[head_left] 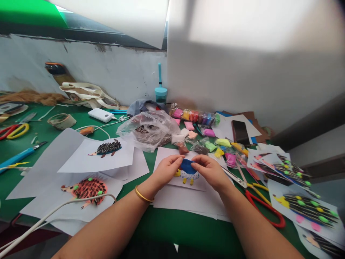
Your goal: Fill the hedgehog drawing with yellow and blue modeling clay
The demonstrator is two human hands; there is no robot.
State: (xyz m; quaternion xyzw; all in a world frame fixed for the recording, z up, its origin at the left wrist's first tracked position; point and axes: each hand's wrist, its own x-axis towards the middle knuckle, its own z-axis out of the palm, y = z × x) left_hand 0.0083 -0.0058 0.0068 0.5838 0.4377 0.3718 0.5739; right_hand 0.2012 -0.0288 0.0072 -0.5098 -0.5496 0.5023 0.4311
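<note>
A thin, flattened piece of dark blue modelling clay [188, 166] is stretched between my two hands. My left hand [168, 168], with a gold bangle at the wrist, pinches its left edge. The fingers of my right hand [208, 169] are closed on its right side. Just beneath lies a white sheet of paper [183, 201] with a small animal figure [190, 175] on it. Its yellow head and feet and a blue-and-white patterned body show, while the blue clay covers its upper part.
Packets of coloured clay [207, 145] and a plastic bag of sunflower seeds [149, 131] lie beyond my hands. Large scissors [258, 196] rest on the right beside finished hedgehog pictures [309, 208]. On the left are more hedgehog sheets [88, 190], a white cable [61, 207] and a craft knife [23, 154].
</note>
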